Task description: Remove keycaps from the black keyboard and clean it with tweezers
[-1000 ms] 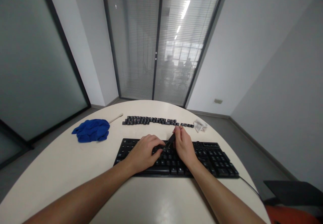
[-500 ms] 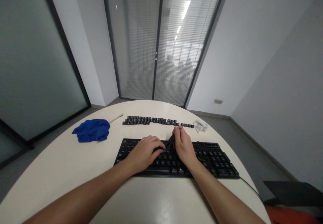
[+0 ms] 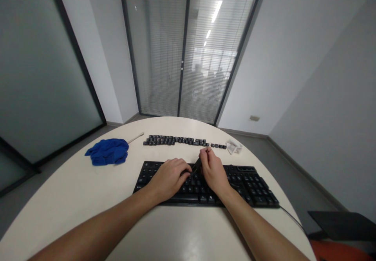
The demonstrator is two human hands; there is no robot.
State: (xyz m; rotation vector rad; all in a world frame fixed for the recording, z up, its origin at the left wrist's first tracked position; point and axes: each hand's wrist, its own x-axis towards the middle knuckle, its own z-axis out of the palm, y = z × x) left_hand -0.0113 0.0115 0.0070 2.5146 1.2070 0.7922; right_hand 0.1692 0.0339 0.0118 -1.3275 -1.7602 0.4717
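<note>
A black keyboard [image 3: 252, 186] lies on the round white table [image 3: 73, 198] in front of me. My left hand [image 3: 167, 178] rests palm down on the keys at its middle, fingers curled against them. My right hand [image 3: 213, 171] is closed in a pinch on a thin black tool [image 3: 196, 165], whose tip points down at the keys right beside my left fingertips. A row of loose black keycaps [image 3: 179, 140] lies on the table beyond the keyboard.
A crumpled blue cloth [image 3: 108, 151] lies at the left, with a thin wooden stick [image 3: 135, 137] behind it. A small clear plastic bag [image 3: 233, 147] sits at the right end of the keycap row. The keyboard's cable [image 3: 290, 218] runs off the right edge.
My right hand has shifted slightly left with the tool, bringing its tip closer to my left fingers. The left hand has barely moved.
</note>
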